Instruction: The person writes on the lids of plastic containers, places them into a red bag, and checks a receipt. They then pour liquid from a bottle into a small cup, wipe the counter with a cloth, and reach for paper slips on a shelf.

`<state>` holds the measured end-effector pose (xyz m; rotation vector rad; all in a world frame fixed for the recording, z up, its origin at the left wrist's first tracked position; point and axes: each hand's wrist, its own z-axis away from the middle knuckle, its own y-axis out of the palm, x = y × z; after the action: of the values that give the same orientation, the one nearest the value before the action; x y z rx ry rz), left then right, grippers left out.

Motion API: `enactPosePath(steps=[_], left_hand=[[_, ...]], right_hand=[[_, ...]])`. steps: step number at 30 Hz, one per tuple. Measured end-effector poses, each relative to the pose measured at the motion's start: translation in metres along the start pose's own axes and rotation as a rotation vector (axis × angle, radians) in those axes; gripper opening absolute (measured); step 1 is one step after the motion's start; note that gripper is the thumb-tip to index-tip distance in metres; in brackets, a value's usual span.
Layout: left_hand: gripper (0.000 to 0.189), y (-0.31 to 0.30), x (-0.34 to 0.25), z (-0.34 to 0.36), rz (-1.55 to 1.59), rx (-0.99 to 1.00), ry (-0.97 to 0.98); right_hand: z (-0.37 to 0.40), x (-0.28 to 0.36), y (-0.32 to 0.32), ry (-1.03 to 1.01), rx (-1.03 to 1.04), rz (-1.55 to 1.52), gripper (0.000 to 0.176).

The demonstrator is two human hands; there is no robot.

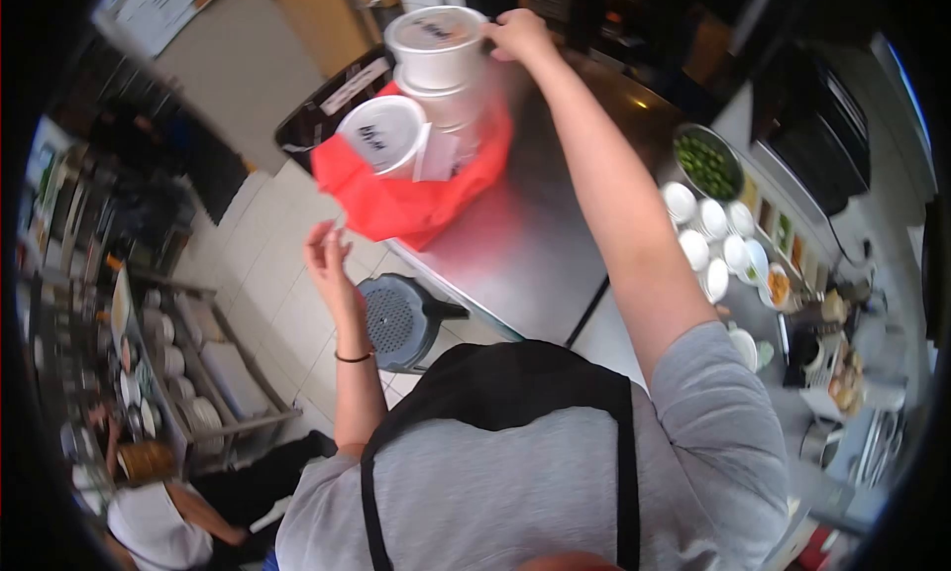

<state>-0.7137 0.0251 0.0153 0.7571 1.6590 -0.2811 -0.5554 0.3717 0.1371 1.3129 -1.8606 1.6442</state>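
Observation:
A red plastic bag sits on the metal counter, its sides bunched low around several white lidded food tubs. Dark handwriting marks the lid of the upper tub, which rests on another tub. A separate white tub with writing on its lid stands nearer the left side. White paper shows between the tubs and the bag. My right hand grips the upper tub's rim from the right with its fingertips. My left hand is raised just below the bag's left edge, fingers loosely curled and apart.
Under the bag is a metal counter; a grey stool stands below its edge. To the right are a bowl of green vegetables and several white cups. A shelf rack and another person are at left.

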Motion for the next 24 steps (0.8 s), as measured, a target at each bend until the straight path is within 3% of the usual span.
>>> enactPosePath(steps=[1,3,5,7,9,10,11,12,14,16,17,18,20,21,24], left_hand=[[0.035,0.008,0.003,-0.004,-0.053,-0.023,0.074],[0.046,0.013,0.017,-0.023,-0.217,-0.031,0.156],[0.053,0.025,0.017,-0.035,-0.408,-0.031,0.283],[0.057,0.042,0.017,-0.044,-0.341,-0.009,0.257],[0.057,0.05,0.025,-0.054,-0.306,0.037,0.314],[0.057,0.044,0.031,-0.065,-0.297,0.066,0.31],[0.056,0.033,0.039,-0.079,-0.329,0.102,0.262],[0.054,0.026,0.044,-0.092,-0.363,0.137,0.216],[0.052,0.028,0.036,-0.093,-0.377,0.089,0.116],[0.052,0.036,0.026,-0.093,-0.38,0.033,0.028],[0.054,0.037,0.028,-0.102,-0.534,0.002,0.045],[0.056,0.035,0.027,-0.106,-0.691,-0.055,0.06],[0.065,0.065,0.015,-0.073,-0.672,-0.112,0.331],[0.067,0.058,0.021,-0.077,-0.795,-0.079,0.425],[0.056,0.055,0.021,-0.071,-0.963,-0.122,0.375]], right_hand=[[0.019,-0.012,-0.009,-0.057,-0.055,-0.052,0.039],[0.088,-0.027,-0.047,-0.082,0.046,-0.421,0.038],[0.159,-0.06,-0.083,-0.113,0.093,-0.376,0.031],[0.231,-0.108,-0.12,-0.096,0.123,-0.196,0.028],[0.303,-0.157,-0.168,0.062,-0.011,-0.064,0.028],[0.337,-0.189,-0.192,0.233,-0.143,-0.078,0.029],[0.376,-0.206,-0.222,0.346,-0.314,0.281,0.028],[0.408,-0.199,-0.253,0.569,-0.402,0.391,0.027],[0.497,-0.25,-0.295,0.553,-0.533,0.781,0.02],[0.59,-0.317,-0.316,0.779,-0.166,0.894,0.033],[0.589,-0.29,-0.318,1.193,-0.149,0.232,0.041],[0.622,-0.31,-0.303,0.987,-0.246,-0.271,0.05],[0.617,-0.298,-0.273,1.015,-0.476,-0.436,0.053],[0.613,-0.293,-0.263,0.934,-0.571,-0.457,0.049],[0.601,-0.29,-0.257,1.0,-0.593,-0.489,0.046]])
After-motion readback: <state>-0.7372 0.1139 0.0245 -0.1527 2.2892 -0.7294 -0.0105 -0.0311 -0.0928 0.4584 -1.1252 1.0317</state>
